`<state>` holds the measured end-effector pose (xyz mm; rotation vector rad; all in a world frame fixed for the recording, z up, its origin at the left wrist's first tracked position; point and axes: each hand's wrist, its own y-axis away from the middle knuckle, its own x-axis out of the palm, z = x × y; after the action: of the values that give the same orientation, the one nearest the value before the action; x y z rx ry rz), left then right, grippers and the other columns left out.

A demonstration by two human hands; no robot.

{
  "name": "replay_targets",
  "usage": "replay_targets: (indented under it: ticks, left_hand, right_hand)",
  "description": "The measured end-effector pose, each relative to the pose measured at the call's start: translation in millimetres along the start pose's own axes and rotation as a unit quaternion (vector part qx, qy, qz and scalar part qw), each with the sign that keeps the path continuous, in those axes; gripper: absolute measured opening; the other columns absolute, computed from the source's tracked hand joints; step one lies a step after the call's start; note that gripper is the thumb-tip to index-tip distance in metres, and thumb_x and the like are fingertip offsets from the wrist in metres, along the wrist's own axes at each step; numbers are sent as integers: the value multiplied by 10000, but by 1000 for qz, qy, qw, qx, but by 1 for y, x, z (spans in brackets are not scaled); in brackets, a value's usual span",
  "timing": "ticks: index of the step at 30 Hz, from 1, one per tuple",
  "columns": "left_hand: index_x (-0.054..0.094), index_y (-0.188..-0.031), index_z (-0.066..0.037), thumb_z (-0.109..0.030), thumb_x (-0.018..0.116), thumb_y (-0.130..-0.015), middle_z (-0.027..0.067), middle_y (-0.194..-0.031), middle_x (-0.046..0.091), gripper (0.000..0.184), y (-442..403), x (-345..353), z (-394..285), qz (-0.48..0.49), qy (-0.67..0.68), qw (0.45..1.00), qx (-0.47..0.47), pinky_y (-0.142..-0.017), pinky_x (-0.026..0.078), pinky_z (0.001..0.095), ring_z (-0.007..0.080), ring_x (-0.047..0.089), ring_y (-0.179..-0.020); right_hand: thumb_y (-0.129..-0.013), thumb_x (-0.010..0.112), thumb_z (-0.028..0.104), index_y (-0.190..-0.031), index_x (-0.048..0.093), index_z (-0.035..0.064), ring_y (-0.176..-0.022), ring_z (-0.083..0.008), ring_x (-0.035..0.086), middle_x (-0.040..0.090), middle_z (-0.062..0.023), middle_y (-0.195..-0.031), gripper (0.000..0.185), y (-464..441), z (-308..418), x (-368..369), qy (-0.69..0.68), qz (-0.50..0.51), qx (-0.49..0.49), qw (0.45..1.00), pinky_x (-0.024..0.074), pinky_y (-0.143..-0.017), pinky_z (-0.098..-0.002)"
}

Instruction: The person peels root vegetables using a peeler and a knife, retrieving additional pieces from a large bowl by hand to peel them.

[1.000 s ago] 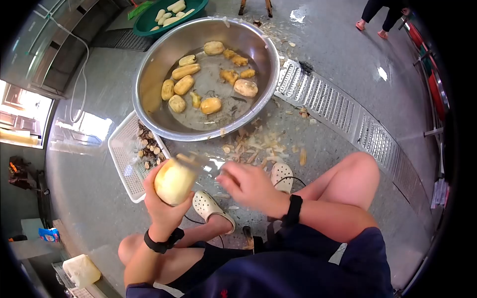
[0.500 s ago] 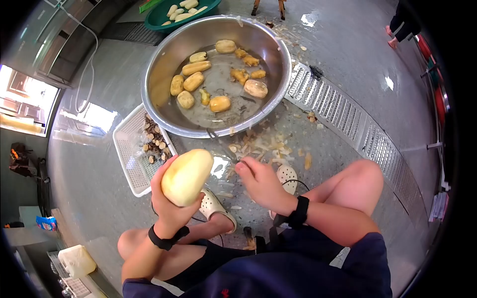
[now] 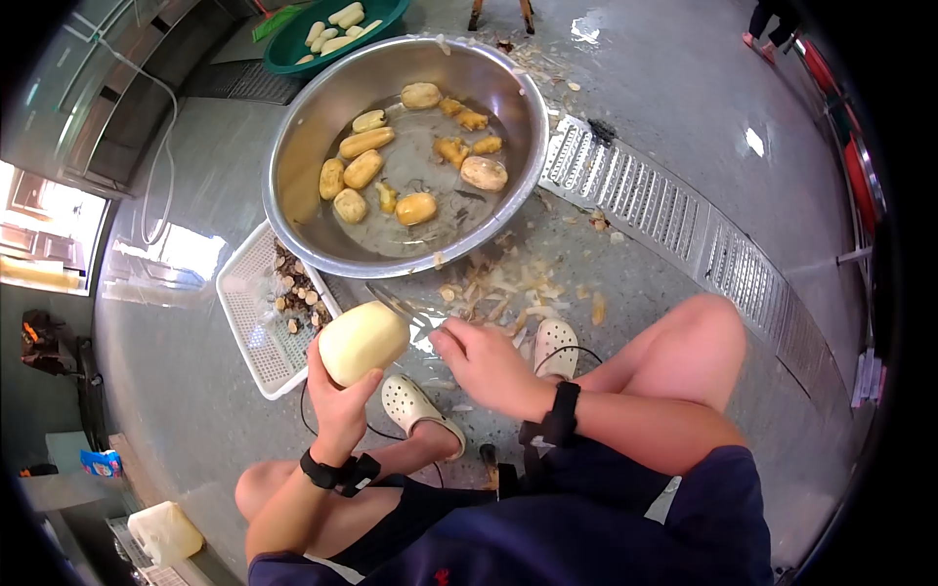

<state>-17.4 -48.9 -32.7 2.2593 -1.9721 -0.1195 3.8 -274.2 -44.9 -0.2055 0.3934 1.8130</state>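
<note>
My left hand is wrapped round a pale, peeled lotus root and holds it up, tilted, above the floor. My right hand is closed on the handle of a metal peeler. The peeler's blade end lies by the upper right side of the root; whether it touches I cannot tell. Beyond my hands stands a large steel basin of water. Unpeeled lotus roots and several knobbly ginger-like pieces lie in it.
A white plastic basket with dark-skinned cut ends stands left of the basin. A green tub of pale peeled roots is behind. Peelings litter the wet floor, and a metal drain grate runs right. Another person's feet show far right.
My left hand has turned the lotus root to a more level tilt. My right hand has moved left, bringing the peeler up beside the root. The whole view has shifted slightly.
</note>
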Motion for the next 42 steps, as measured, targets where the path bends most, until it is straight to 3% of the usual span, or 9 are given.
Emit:
replay_targets:
  ticks: [5, 8, 13, 17, 23, 29, 32, 38, 42]
  left_hand:
    - [372, -1477, 1, -102, 857, -744, 161, -1377, 569, 885, 10, -1, -11, 77, -49, 990, 107, -1052, 504, 425, 277, 591, -1260]
    - [366, -1495, 3, -158, 857, -765, 183, -1423, 549, 894, 2, -10, -15, 100, 162, 981, -25, -1064, 506, 460, 312, 582, -1295]
    - [326, -1552, -53, -511, 678, -906, 185, -1520, 484, 867, -11, -14, -14, 119, 230, 962, -88, -1093, 502, 557, 395, 534, -1361]
    - [349, -1544, -58, -551, 596, -952, 184, -1502, 505, 809, -9, -6, -25, 127, 231, 959, -105, -1013, 567, 553, 387, 574, -1318]
    - [387, -1524, -61, -574, 515, -985, 185, -1453, 551, 755, -5, -8, -16, 138, 281, 938, -151, -937, 617, 529, 370, 638, -1236]
    - [417, -1489, -55, -581, 534, -968, 188, -1383, 600, 750, -13, 7, -24, 83, 168, 972, -140, -927, 611, 531, 368, 663, -1184]
    - [450, -1464, -67, -632, 532, -930, 183, -1307, 637, 782, -8, 4, -21, 48, 177, 973, -143, -798, 619, 493, 352, 686, -1090]
    - [486, -1419, -62, -673, 481, -936, 187, -1239, 650, 779, -12, -4, -40, 108, 249, 948, -169, -689, 617, 476, 338, 698, -1006]
    - [475, -1428, -33, -657, 464, -949, 205, -1271, 641, 787, -18, -16, -23, 186, 411, 869, -205, -675, 589, 413, 360, 684, -1010]
  right_hand:
    - [-1061, 514, 360, -932, 663, 13, -785, -467, 642, 658, -263, -786, 399, -8, -61, 3, -51, 21, 159, 986, 489, -710, -518]
    - [-1064, 506, 374, -941, 648, 11, -765, -453, 645, 654, -245, -761, 409, -9, -42, 7, -14, -7, 63, 998, 490, -693, -506]
    - [-1029, 588, 281, -975, 620, 4, -711, -360, 638, 640, -168, -768, 284, -2, 14, -20, -62, -27, -19, 998, 488, -634, -437]
    - [-966, 693, 270, -1006, 623, 44, -675, -298, 638, 617, -100, -792, 240, 4, 22, -21, 95, -74, -242, 963, 494, -593, -400]
    - [-929, 721, 323, -1006, 635, 94, -655, -245, 643, 591, -72, -789, 257, 4, 29, -30, 212, -89, -340, 912, 499, -556, -366]
    - [-999, 635, 371, -982, 609, 74, -673, -329, 669, 665, -127, -781, 298, 3, -1, -9, 132, -99, -183, 969, 527, -589, -442]
    - [-1043, 563, 348, -980, 621, 41, -705, -401, 666, 676, -185, -776, 319, -22, -60, -14, 35, -140, 80, 986, 520, -646, -492]
    - [-1063, 524, 323, -1042, 634, 2, -747, -423, 656, 657, -215, -778, 340, -2, -28, -12, -61, -55, 24, 996, 495, -678, -476]
    - [-1041, 589, 315, -1156, 604, 5, -735, -359, 661, 637, -202, -784, 331, 7, 5, -11, -103, -61, -39, 992, 493, -674, -442]
